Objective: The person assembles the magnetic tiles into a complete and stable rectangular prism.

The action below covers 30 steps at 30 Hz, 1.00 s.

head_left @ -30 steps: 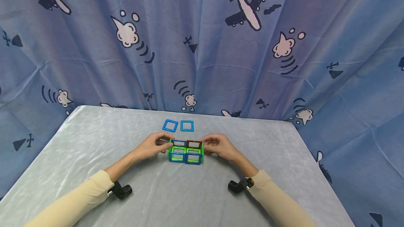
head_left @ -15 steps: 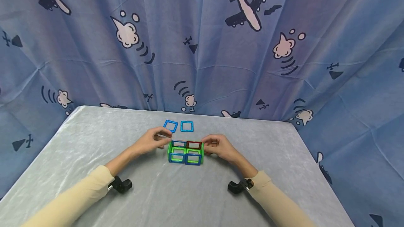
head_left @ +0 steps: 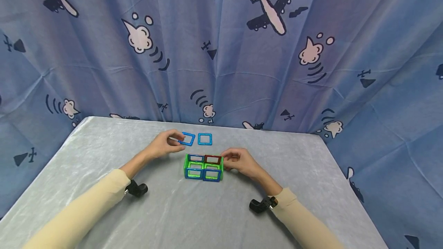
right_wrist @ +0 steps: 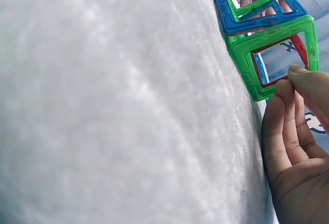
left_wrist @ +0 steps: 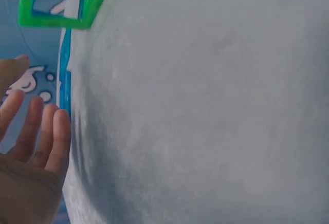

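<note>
An open-topped box of magnetic tiles (head_left: 203, 174) stands mid-table, with blue tiles along the front, green ends, and a blue and a red tile at the back. My right hand (head_left: 242, 161) is at its right end; thumb and fingertips pinch the edge of the green end tile (right_wrist: 241, 64) in the right wrist view. My left hand (head_left: 162, 143) is apart from the box, fingers spread and slightly bent, by the left edge of a tilted blue square tile (head_left: 192, 140). Whether it touches that tile cannot be told. In the left wrist view the left hand (left_wrist: 31, 167) holds nothing.
A second blue square tile (head_left: 205, 144) lies flat just right of the tilted one, behind the box. The grey cloth-covered table (head_left: 277, 153) ends at a blue patterned curtain (head_left: 221, 49). A black wrist camera (head_left: 136, 188) sits on the left sleeve, another (head_left: 263, 205) on the right.
My left hand has let go of the box's left end and moved back and leftward to the tilted blue tile. The right hand and the box have stayed in place.
</note>
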Each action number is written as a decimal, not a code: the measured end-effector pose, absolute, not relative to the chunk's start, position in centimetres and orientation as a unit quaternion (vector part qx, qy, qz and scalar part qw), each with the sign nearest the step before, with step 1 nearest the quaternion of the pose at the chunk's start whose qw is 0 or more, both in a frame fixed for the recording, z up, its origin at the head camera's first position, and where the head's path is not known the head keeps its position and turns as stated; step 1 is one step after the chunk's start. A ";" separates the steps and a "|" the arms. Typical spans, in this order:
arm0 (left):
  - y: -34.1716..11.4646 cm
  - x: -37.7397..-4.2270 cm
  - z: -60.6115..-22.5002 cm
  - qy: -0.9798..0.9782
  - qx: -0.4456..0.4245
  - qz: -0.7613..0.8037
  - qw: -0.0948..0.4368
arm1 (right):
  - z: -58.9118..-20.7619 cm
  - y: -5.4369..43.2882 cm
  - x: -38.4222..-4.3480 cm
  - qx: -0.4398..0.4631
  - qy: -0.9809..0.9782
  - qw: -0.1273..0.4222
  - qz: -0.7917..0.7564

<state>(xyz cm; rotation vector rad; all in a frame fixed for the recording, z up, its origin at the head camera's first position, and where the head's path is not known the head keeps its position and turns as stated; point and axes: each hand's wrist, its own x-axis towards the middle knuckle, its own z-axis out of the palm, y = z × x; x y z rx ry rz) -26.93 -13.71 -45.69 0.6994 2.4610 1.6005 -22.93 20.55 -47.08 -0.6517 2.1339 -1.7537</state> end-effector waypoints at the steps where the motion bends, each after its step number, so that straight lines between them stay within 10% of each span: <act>1: -13.7 -27.1 -45.7 0.816 0.231 0.526 0.058 | -47.1 20.6 -22.9 -0.227 0.743 0.152 -0.611; 30: -12.7 -30.3 -47.1 0.880 0.243 0.408 0.009 | -47.1 20.6 -22.9 -0.229 0.753 0.146 -0.600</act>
